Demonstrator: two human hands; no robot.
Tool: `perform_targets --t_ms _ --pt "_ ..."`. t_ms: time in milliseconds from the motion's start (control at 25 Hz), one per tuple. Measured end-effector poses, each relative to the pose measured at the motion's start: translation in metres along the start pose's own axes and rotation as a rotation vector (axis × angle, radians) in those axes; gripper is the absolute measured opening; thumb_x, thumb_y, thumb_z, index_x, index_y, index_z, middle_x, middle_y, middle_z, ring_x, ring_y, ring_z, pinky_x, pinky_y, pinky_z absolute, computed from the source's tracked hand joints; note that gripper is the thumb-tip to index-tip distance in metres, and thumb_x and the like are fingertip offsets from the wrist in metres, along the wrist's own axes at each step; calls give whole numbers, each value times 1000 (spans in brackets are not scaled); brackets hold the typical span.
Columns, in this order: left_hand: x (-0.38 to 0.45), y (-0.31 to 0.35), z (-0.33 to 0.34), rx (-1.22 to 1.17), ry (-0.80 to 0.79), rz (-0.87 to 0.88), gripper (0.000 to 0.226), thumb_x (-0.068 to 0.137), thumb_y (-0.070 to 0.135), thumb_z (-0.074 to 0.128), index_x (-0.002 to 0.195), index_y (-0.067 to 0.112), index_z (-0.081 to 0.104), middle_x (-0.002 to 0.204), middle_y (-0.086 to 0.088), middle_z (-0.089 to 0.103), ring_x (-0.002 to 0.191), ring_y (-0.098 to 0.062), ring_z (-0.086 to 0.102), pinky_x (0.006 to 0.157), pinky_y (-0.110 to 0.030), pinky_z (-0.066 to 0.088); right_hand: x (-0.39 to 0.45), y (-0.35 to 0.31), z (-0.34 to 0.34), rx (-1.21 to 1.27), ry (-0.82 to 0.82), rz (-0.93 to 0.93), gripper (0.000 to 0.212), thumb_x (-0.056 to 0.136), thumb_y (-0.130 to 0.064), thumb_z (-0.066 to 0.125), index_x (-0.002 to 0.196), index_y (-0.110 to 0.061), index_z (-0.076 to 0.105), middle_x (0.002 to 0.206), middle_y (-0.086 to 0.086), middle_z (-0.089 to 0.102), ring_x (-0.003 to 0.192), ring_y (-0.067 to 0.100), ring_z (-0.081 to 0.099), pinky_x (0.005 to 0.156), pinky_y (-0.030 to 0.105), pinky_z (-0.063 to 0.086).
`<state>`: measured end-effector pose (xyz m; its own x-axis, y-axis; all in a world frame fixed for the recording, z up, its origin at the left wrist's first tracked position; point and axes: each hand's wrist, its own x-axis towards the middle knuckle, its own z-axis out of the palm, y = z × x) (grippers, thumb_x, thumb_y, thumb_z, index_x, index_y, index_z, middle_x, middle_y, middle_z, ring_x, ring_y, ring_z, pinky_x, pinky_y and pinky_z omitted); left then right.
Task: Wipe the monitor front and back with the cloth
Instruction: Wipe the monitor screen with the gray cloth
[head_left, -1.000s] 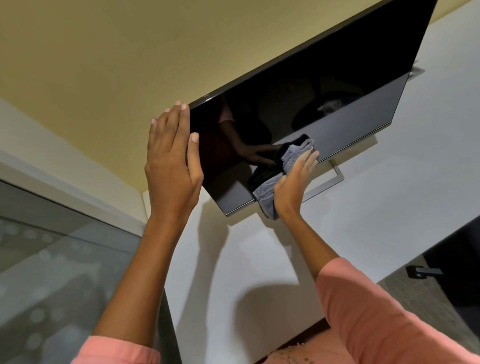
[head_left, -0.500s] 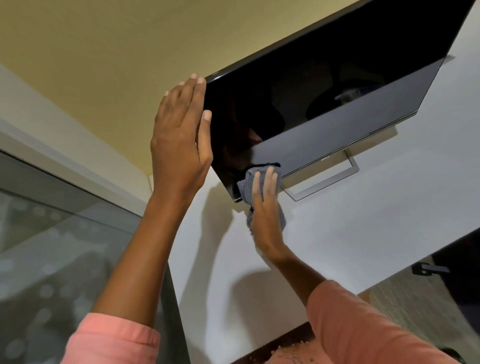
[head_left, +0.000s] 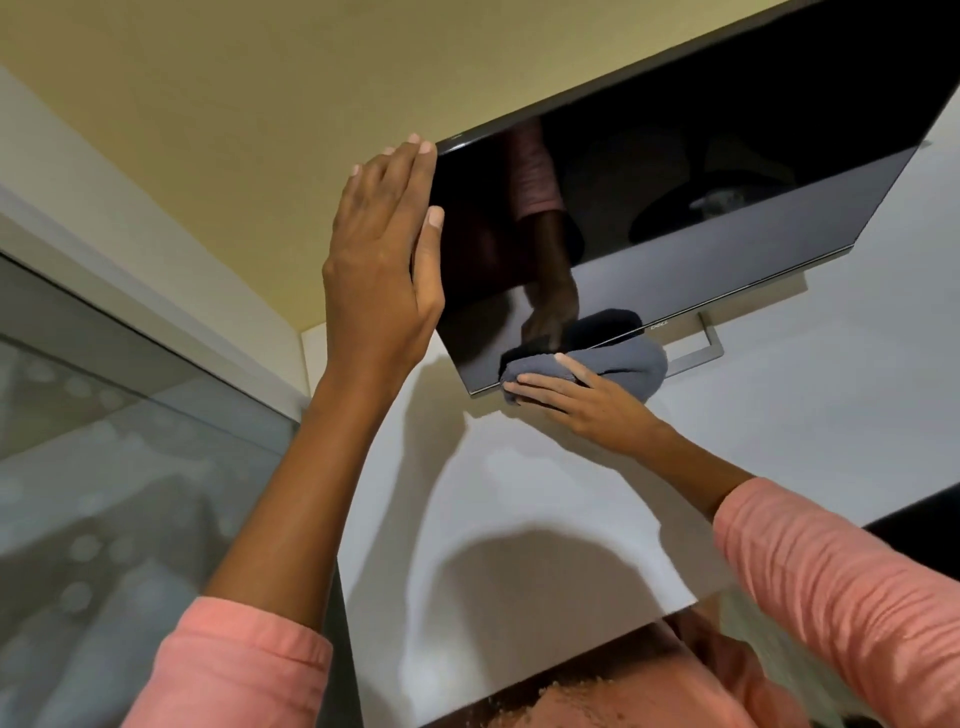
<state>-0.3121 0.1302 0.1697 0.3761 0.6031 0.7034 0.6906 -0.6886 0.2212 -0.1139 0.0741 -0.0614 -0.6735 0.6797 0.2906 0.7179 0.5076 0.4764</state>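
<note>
Monitor (head_left: 701, 171) stands on white desk (head_left: 779, 415). Left hand (head_left: 382, 270) lies flat, fingers straight, against its left edge. Right hand (head_left: 587, 402), fingers extended, presses grey cloth (head_left: 618, 364) to the screen's lower left corner.

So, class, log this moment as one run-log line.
left hand: flat on monitor edge | right hand: presses cloth on lower screen corner | back: not shown

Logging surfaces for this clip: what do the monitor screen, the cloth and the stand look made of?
Monitor screen: glossy black glass or plastic; it mirrors the arm. Cloth: soft grey fabric, likely microfibre; bunches in folds. Stand: grey, probably brushed metal; thin straight bar with a dull sheen.
</note>
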Motion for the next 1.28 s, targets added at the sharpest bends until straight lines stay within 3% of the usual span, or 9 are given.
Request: perform_targets --t_ms 120,280,400,520,720,880,1040,1200,1280 --pt "0 2 2 -13 15 -16 40 99 12 39 137 3 46 142 -10 47 135 -24 39 118 -34 20 -16 20 1 -12 26 47 69 87 -7 59 148 -11 27 157 3 21 144 23 25 115 50 22" --pt "0 2 8 -9 45 -26 39 99 13 39 136 3 47 141 -11 48 135 -23 39 118 -33 19 16 19 -15 55 221 265 53 99 -4 42 149 -13 27 157 5 24 145 22 22 114 50 27" --pt "0 1 10 6 49 -31 39 100 14 38 136 3 47 141 -11 48 135 -23 39 118 -35 20 54 -4 -22 94 273 208 46 99 -2 39 144 -11 36 153 6 34 143 22 27 115 52 23" --pt "1 1 11 12 61 -36 39 100 14 38 136 3 48 141 -11 48 135 -24 40 118 -35 21 71 -20 -17 100 162 54 45 98 -3 25 137 -11 46 148 8 41 142 24 30 116 54 11" --pt "0 4 15 12 119 -35 36 100 11 40 132 1 51 137 -12 52 131 -24 44 117 -38 25 35 -14 -1 23 -9 -45 59 91 -6 26 150 -11 18 158 3 22 147 18 12 117 52 -3" --pt "-2 7 18 26 144 -34 35 100 11 41 131 0 52 136 -12 53 131 -24 45 117 -39 25 -17 7 13 70 -44 25 58 93 -9 30 149 -7 15 156 3 26 145 20 21 117 47 3" --pt "-3 8 19 21 153 -43 35 100 11 40 132 0 51 137 -11 52 132 -24 44 117 -41 25 -70 30 11 127 -193 294 58 97 -24 46 146 -2 24 148 6 41 137 24 37 113 38 30" --pt "-5 11 19 5 161 -52 35 100 12 40 132 0 51 137 -12 52 132 -25 44 116 -43 25 -84 -5 3 372 -407 575 67 93 -8 52 150 -10 18 158 8 19 146 28 16 108 43 34" --pt "-5 13 18 1 163 -58 35 100 12 40 132 1 51 137 -12 52 132 -25 44 116 -44 25 -61 -13 9 500 -461 493 62 96 -8 47 150 -9 17 158 8 16 146 27 14 110 39 30"
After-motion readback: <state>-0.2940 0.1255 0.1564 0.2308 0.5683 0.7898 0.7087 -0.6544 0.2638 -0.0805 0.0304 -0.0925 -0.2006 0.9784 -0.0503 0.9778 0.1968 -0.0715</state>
